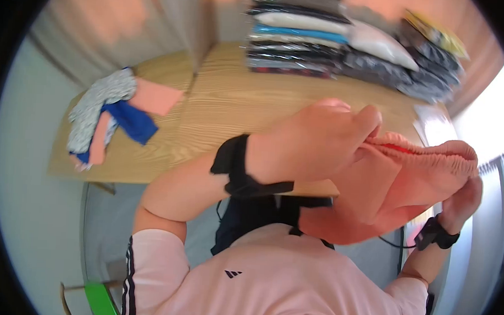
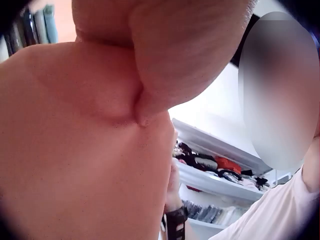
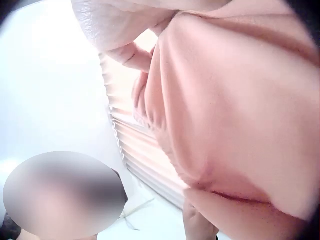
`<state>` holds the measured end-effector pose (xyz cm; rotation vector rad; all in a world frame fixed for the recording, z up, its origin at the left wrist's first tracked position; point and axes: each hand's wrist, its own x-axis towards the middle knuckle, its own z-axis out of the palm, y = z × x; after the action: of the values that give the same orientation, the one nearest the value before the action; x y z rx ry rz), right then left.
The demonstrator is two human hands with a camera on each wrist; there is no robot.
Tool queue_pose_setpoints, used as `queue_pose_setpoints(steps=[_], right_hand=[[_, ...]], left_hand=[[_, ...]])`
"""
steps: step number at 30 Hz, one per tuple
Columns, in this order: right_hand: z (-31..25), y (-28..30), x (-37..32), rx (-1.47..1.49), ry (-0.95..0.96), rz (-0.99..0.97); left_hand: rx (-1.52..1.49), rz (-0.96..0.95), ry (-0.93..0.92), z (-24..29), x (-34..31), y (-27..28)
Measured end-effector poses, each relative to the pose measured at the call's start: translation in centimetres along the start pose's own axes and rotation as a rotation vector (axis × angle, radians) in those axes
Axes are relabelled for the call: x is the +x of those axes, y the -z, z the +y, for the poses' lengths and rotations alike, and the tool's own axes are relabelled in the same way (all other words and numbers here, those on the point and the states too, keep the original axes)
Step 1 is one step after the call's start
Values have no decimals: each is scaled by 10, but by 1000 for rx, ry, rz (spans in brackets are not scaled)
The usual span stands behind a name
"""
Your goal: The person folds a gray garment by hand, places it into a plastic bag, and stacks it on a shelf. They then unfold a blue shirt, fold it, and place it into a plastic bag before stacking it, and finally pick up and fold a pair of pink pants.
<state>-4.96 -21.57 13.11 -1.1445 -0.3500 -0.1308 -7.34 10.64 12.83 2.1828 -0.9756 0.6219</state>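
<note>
A salmon-pink garment (image 1: 375,189) with a gathered elastic waistband is held up in front of the chest by both hands. My left hand (image 1: 315,141) pinches one end of the waistband, thumb and fingers curled over its edge. At the opposite end, my right hand (image 1: 465,200) grips the band, its fingers partly hidden by cloth. Between the hands the waistband is spread, showing a redder inside. In the left wrist view the left thumb presses into the pink cloth (image 2: 85,150). The right wrist view shows the cloth (image 3: 240,100) draping in folds from the right hand (image 3: 115,30).
A wooden table (image 1: 226,99) stands ahead. Loose clothes (image 1: 103,107) in grey, blue and pink lie at its left. Stacked bagged garments (image 1: 298,40) fill the back, with more bagged items (image 1: 377,55) beside them. A green chair (image 1: 101,301) is at lower left.
</note>
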Motion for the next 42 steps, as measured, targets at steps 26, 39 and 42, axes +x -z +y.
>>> queue_pose_setpoints(steps=[26, 39, 42], right_hand=[[-45, 213, -264, -592, 256, 871], [-43, 195, -298, -494, 265, 781], [-45, 162, -286, -664, 206, 677]], left_hand=[[-337, -623, -93, 93, 135, -284], [-867, -800, -12, 131, 136, -264], [-772, -820, -68, 119, 138, -249]])
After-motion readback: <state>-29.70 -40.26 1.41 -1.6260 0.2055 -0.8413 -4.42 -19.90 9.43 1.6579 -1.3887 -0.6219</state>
